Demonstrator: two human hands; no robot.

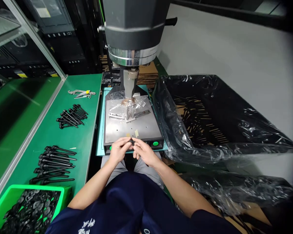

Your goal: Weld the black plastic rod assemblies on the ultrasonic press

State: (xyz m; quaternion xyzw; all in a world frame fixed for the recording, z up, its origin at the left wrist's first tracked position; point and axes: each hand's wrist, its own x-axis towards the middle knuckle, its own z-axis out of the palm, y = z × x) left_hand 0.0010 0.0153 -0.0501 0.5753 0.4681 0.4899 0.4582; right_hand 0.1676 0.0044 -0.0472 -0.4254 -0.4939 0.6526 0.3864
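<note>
In front of the machine's base, my left hand (pixel 118 150) and my right hand (pixel 145 152) meet, their fingertips pinching a small black part (pixel 131 141) between them. Fingers cover most of that part, so its full shape is hidden. Just beyond is a flat metal plate (pixel 116 129) with a small metal fixture (pixel 129 115) on it. Above the fixture points the tapered metal tool (pixel 130 84) of a press-like machine (pixel 134 29). Clear plastic film (pixel 143 101) lies around the fixture. A round green button (pixel 155 143) sits near my right hand.
On the green table (pixel 81 139) at left lie two groups of black ribbed rods (pixel 55 162) and some hex keys (pixel 81 93). A green bin (pixel 65 195) holds small black round parts. To the right, a box lined with black plastic (pixel 183 136) contains many dark rods.
</note>
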